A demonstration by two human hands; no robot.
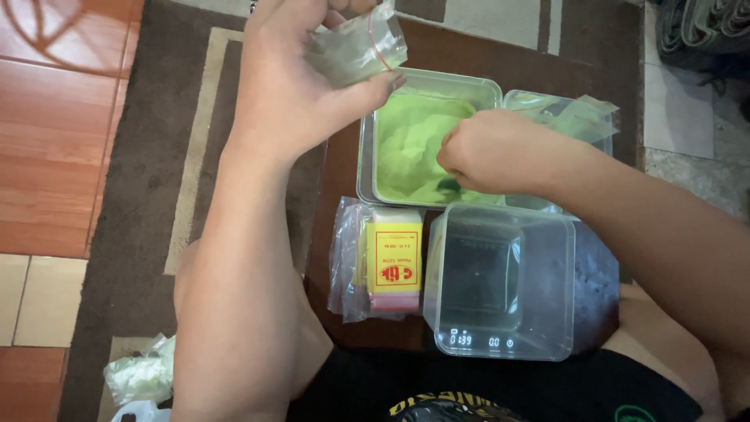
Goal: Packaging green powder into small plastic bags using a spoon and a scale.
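- Your left hand holds a small clear zip bag up high, pinched in its grip. The bag looks empty, so filling is not done.
- Your right hand is a closed fist, low in the tub of green powder, below the bag.
- Near that fist sits an empty clear tub on a scale.

A brown rug with beige border lies on reddish wood-look floor tiles.
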